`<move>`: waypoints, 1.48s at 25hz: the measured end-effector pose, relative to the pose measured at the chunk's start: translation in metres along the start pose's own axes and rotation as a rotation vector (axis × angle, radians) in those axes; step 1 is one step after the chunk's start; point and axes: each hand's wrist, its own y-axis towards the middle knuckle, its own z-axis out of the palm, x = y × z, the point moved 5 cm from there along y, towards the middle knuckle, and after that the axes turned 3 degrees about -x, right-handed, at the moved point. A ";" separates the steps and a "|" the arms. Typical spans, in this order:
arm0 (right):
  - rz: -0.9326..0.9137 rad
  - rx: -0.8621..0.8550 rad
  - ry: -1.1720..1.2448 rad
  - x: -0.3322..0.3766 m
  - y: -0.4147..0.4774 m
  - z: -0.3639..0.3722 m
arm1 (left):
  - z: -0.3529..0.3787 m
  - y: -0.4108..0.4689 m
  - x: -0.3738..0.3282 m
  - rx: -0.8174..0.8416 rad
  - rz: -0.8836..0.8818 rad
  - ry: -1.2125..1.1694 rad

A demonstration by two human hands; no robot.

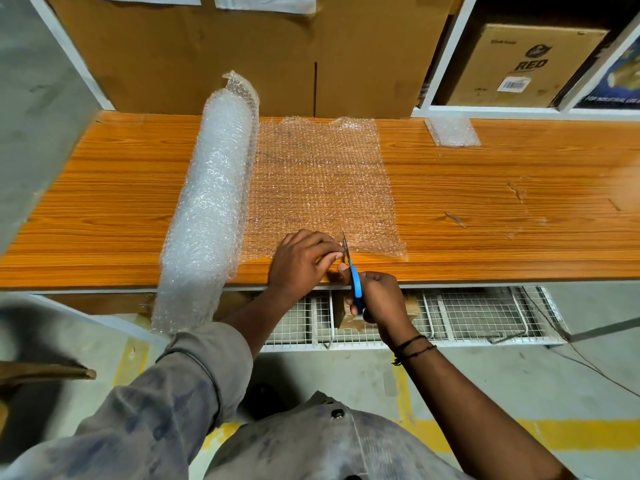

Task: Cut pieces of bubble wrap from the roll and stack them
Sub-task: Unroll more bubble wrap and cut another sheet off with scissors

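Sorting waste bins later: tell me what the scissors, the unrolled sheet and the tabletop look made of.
Scissors: grey, metal-looking blades, glossy blue handles, probably plastic. Unrolled sheet: clear plastic bubble wrap, wood grain showing through its rows of bubbles. Tabletop: orange wood-grain surface with a slight sheen, likely laminate rather than solid wood; scuffs show.

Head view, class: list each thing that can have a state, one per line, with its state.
Bubble wrap roll: lying on the table, partly unrolled.
Unrolled sheet: flat, still joined to the roll.
Scissors: at the sheet's near edge.
Left hand: pinching the sheet.
Right hand: gripping the scissors.
Cut pieces: stacked at the back.
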 end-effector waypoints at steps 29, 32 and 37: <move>-0.036 -0.082 -0.033 0.035 0.034 0.015 | -0.004 0.001 0.009 0.011 -0.159 -0.235; -0.034 -0.059 -0.010 0.039 0.040 0.017 | -0.004 0.002 0.010 0.008 -0.173 -0.251; 0.022 -0.075 0.005 0.049 0.054 0.020 | -0.006 0.003 0.008 -0.016 -0.150 -0.285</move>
